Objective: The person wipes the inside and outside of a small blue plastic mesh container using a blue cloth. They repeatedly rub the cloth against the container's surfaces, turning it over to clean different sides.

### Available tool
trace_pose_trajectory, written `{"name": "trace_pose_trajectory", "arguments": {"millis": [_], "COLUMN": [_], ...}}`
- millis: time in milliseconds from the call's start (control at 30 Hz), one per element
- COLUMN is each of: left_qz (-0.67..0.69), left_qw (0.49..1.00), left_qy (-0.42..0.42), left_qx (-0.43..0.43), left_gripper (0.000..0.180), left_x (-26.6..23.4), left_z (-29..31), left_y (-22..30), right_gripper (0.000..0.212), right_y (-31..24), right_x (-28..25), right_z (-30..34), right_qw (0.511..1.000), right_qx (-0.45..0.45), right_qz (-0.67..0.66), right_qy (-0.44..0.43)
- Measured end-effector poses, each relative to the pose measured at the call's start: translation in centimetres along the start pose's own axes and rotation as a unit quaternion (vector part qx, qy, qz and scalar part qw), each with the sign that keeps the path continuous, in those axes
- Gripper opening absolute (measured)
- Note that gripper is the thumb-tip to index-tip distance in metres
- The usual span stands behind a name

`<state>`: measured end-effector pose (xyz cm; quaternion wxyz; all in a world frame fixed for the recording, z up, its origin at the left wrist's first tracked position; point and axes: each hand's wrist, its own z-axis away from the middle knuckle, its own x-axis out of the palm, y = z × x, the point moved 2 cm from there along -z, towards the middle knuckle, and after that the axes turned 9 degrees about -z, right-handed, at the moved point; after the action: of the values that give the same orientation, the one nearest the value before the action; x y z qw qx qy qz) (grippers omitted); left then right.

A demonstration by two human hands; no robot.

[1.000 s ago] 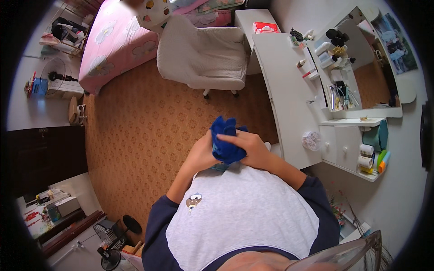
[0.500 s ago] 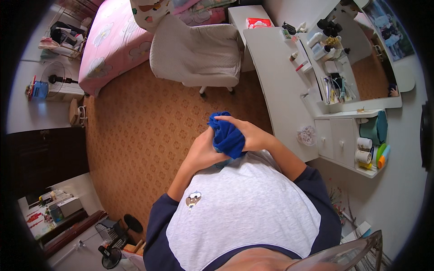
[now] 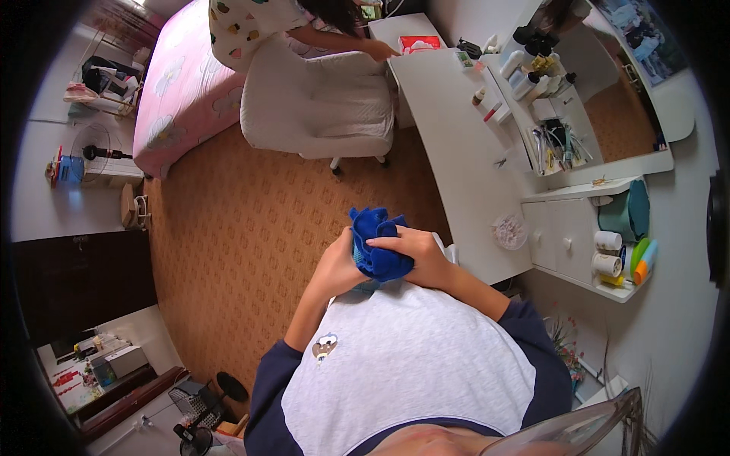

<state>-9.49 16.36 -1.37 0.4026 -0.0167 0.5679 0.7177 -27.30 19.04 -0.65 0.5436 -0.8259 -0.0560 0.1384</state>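
In front of my shirt I hold a bunched royal-blue cloth (image 3: pixel 380 267), its folded edges sticking up at the far end. My left hand (image 3: pixel 334 266) is wrapped round the cloth's left side. On the right, my right hand (image 3: pixel 426 254) grips it, with fingers laid over the folds and the thumb side facing away from me. A lighter teal, patterned piece (image 3: pixel 367 286) shows below the blue folds, close to my shirt. Whether it is part of the same cloth or a separate thing inside, I cannot tell.
A long white desk (image 3: pixel 449 144) runs along the right, with a mirror and toiletries. Ahead stands a pale padded chair (image 3: pixel 315 102); behind it another person (image 3: pixel 251 30) reaches an arm toward a red packet (image 3: pixel 418 43). A pink bed (image 3: pixel 175 106) is at the far left.
The cloth's top folds have spread and stand up more. My right fingers have shifted from its far edge onto its middle. The other person's arm now reaches over the desk's far end.
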Motion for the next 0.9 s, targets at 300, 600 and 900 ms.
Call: {"name": "trace_pose_trajectory", "arguments": {"millis": [300,600,900], "left_qz": [-0.077,-0.074,-0.017], "left_qw": [0.996,0.996,1.0], "left_qy": [-0.051,-0.021,-0.012], "left_qx": [-0.013,-0.044,-0.011], "left_gripper": [0.082,0.078,0.078], "left_x": [0.4,1.4,1.9], "left_z": [-0.9,-1.8,-2.6], "left_y": [1.0,0.9,0.4], "right_gripper": [0.086,0.066,0.067], "right_y": [3.6,3.5,3.3], "right_x": [-1.9,-3.4,-3.8], "right_z": [0.0,-0.1,-1.1], "right_qw": [0.968,0.982,0.987], "right_qx": [0.2,0.152,0.11], "right_qz": [-0.102,0.012,-0.068], "right_qy": [-0.115,-0.108,-0.096]}}
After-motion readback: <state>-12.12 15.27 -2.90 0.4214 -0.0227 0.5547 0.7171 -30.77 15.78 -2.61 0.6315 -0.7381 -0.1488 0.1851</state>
